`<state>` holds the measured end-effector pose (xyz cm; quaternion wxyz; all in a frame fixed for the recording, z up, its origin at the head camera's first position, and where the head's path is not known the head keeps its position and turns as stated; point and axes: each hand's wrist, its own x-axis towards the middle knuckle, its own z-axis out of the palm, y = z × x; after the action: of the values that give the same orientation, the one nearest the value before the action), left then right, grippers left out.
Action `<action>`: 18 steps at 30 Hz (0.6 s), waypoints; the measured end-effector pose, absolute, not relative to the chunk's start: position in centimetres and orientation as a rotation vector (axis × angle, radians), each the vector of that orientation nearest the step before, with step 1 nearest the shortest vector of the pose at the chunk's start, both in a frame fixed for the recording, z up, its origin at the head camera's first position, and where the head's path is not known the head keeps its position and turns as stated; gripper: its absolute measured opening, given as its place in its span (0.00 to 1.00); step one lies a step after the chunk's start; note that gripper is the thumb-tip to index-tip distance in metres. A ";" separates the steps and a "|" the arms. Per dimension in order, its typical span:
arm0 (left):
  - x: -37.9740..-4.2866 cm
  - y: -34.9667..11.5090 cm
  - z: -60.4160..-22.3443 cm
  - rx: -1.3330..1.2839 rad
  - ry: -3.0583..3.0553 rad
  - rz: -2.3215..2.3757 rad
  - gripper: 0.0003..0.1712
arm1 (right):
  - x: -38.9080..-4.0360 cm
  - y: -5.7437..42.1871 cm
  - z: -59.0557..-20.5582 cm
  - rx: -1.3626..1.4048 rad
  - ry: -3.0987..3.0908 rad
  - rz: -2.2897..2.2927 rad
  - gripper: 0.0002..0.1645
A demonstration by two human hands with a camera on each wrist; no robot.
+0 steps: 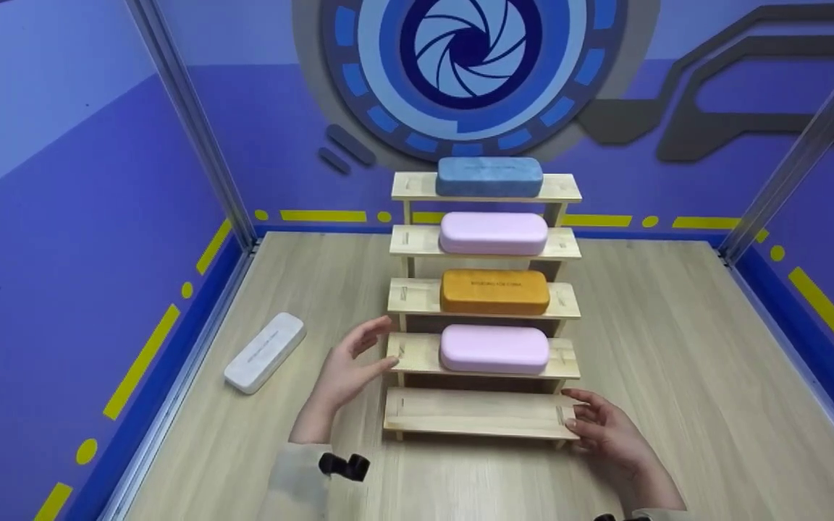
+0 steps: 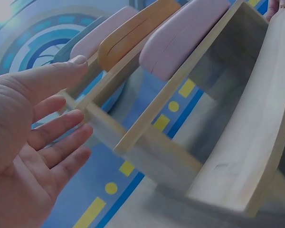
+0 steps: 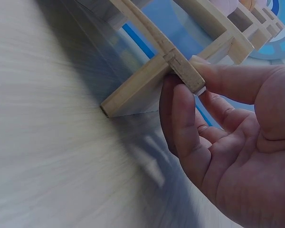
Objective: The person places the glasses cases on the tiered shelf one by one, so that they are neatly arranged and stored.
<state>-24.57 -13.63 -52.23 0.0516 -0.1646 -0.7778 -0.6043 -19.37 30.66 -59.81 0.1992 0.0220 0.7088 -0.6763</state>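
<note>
A stepped wooden rack (image 1: 475,414) stands in front of me. My right hand (image 1: 616,434) pinches the right end of its lowest step between thumb and fingers, as the right wrist view shows. To the left, my left hand (image 1: 344,373) has its fingers spread and holds nothing; its fingertips are close to the left end of the second step up. The upper steps each bear one glasses case: a blue case (image 1: 489,177) on top, then a lilac case (image 1: 493,233), an orange case (image 1: 495,291) and another lilac case (image 1: 494,349). The lowest step is bare.
On the table (image 1: 301,275), left of the rack, a pale grey glasses case (image 1: 265,353) lies at a slant. Blue and purple printed panels (image 1: 243,130) with metal corner posts (image 1: 200,123) enclose the back and sides.
</note>
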 end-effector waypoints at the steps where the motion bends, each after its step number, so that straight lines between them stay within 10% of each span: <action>1: -24.5 -14.0 -52.3 -0.487 -2.359 -1.833 0.37 | -19.4 30.6 -59.8 0.059 1.986 -1.889 0.47; 18: -24.2 -21.7 -53.6 -0.163 -2.218 -1.822 0.33 | -19.3 30.8 -60.0 0.026 1.974 -1.904 0.47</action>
<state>-24.23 -21.72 -53.60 0.1330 -0.0561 -0.7646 -0.6281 -19.35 30.80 -60.00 0.1980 0.0093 0.7055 -0.6804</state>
